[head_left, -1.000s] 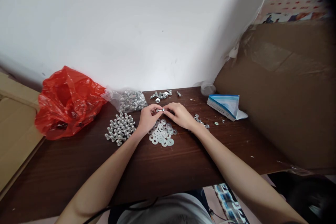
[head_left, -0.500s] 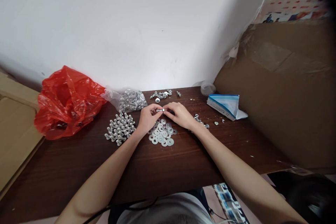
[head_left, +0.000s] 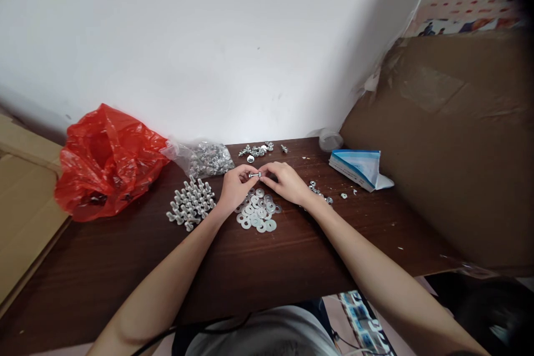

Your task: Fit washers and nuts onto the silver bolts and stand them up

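Above the washers, my left hand [head_left: 235,186] pinches a small silver bolt [head_left: 254,175] that lies crosswise between thumb and fingertips. My right hand [head_left: 286,182] is closed at the bolt's right end, its thumb and forefinger on a wider metal piece that looks like a nut [head_left: 259,174]. The fingertips partly cover it. Below both hands is a loose pile of flat washers [head_left: 259,212]. Left of my left hand stand several bolts [head_left: 191,203] in a cluster. Small nuts [head_left: 314,186] lie beside my right forearm, which partly hides them.
Assembled bolts [head_left: 255,151] lie near the wall, beside a clear bag [head_left: 208,159] of metal parts. A red plastic bag [head_left: 110,161] sits at left. At right are a blue-white packet [head_left: 356,167], a clear round container [head_left: 330,140] and a large cardboard box [head_left: 450,150].
Both hands keep nearly the same place and grip. The fingers and the bolt between them have shifted only very slightly.
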`<state>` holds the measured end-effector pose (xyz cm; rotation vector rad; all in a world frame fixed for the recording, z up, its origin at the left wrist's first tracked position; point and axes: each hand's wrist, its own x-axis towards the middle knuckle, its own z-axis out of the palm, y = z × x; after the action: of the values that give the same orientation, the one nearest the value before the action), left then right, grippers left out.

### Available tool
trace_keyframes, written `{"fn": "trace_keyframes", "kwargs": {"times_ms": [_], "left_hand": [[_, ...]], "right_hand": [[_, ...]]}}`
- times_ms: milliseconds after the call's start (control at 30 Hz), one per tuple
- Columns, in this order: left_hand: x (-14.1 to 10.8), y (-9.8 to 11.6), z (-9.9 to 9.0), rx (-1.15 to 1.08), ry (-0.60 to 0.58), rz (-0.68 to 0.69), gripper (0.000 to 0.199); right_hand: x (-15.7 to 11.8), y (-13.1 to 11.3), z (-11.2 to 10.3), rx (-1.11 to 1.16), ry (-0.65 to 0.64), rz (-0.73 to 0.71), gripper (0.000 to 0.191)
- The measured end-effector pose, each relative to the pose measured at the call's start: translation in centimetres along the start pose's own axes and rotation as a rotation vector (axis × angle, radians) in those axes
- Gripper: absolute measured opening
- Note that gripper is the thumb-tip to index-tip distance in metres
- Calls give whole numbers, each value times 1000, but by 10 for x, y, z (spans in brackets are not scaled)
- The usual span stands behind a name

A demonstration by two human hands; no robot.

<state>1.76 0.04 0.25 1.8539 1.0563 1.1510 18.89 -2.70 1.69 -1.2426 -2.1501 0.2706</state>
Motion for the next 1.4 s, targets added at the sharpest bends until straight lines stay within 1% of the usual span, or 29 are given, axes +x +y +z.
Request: {"fn": "trace_keyframes", "kwargs": {"times_ms": [167,400,567,800,1167,1333,1400], "left_hand": [[0,-1,0,-3,-1,1,10],[0,0,0,3,0,3,9],[-1,0,0,6,1,14,9],[-1,-2,0,8,-7,5,11],[-1,0,-1,0,-4,-7,11],[-1,1,-1,-6,-7,-8,11],[-1,2,-1,-3,-2,-4,10]], "right_hand": [[0,1,1,-14,-10,-8,16],[-1,1,0,-1,-9,-1,16],[-1,1,0,18,1,1,22],[0,0,1,-3,-6,0,14],[-1,2,3,-26,-27,-17,20],[-1,1,2,-5,0,-17,18],[-1,1,1,17,7,-7,20]]}}
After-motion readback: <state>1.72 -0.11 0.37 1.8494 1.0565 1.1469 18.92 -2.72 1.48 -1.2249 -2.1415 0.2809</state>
